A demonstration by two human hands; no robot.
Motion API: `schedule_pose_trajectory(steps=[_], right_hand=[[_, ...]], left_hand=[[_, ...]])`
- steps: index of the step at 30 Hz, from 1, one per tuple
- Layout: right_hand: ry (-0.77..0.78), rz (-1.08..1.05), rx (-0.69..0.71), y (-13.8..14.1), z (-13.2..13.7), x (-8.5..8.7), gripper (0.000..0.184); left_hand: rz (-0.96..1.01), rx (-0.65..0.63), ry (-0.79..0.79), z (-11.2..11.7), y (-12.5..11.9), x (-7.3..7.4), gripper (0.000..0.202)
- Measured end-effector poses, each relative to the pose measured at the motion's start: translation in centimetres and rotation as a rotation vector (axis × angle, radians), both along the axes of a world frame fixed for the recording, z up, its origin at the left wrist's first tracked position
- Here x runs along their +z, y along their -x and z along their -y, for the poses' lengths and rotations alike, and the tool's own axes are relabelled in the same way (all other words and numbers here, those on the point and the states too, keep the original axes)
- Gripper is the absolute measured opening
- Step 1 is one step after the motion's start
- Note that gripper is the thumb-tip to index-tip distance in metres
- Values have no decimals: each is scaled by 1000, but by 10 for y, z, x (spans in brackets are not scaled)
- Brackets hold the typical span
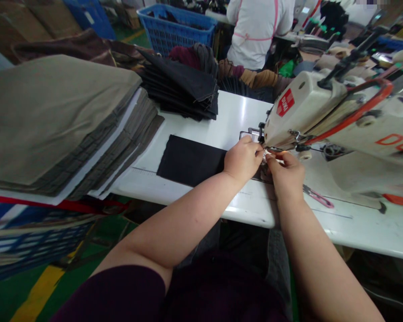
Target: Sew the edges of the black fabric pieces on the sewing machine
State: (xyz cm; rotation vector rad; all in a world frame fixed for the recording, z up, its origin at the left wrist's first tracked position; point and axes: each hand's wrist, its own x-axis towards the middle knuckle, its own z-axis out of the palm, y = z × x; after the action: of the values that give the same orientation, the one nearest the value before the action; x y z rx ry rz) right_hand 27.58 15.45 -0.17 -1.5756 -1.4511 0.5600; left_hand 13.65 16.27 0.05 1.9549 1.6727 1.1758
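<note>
A flat black fabric piece (191,159) lies on the white sewing table (241,205), running under the head of a cream sewing machine (308,109). My left hand (242,157) rests on the fabric's right end, fingers curled and pinched just below the machine head. My right hand (286,173) is closed in a pinch facing it, fingertips almost touching the left ones at the needle area. What the fingertips hold is too small to make out.
A tall stack of olive-grey cut fabric (60,125) fills the left. A pile of dark pieces (183,87) sits at the table's back. Small pink-handled snips (318,197) lie right of my right hand. A person in white (258,31) stands behind, beside a blue basket (174,27).
</note>
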Motion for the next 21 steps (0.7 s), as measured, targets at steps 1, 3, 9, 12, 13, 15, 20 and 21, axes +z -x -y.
schedule_pose_trajectory(steps=[1, 3, 9, 12, 13, 15, 20, 21], right_hand=[[-12, -8, 13, 0, -2, -1, 25], [-32, -27, 22, -1, -7, -3, 29], [-15, -68, -41, -5, -13, -10, 28], [-11, -46, -33, -8, -10, -8, 23], [6, -26, -35, -9, -8, -7, 22], [50, 17, -50, -11, -5, -6, 22], [49, 159, -47, -22, 24, 2, 39], [10, 226, -40, -28, 33, 4, 42]], left_hand=[[-5, -2, -4, 0, 0, 0, 18], [-14, -8, 0, 0, -1, -1, 19], [-3, -41, 8, -1, -1, -5, 20], [19, -57, 25, -3, 0, -7, 18], [24, -62, 35, -4, 1, -8, 18], [31, -70, 50, -4, 2, -8, 18], [53, -54, 50, -4, 4, -7, 16], [59, -56, 43, -4, 4, -7, 15]])
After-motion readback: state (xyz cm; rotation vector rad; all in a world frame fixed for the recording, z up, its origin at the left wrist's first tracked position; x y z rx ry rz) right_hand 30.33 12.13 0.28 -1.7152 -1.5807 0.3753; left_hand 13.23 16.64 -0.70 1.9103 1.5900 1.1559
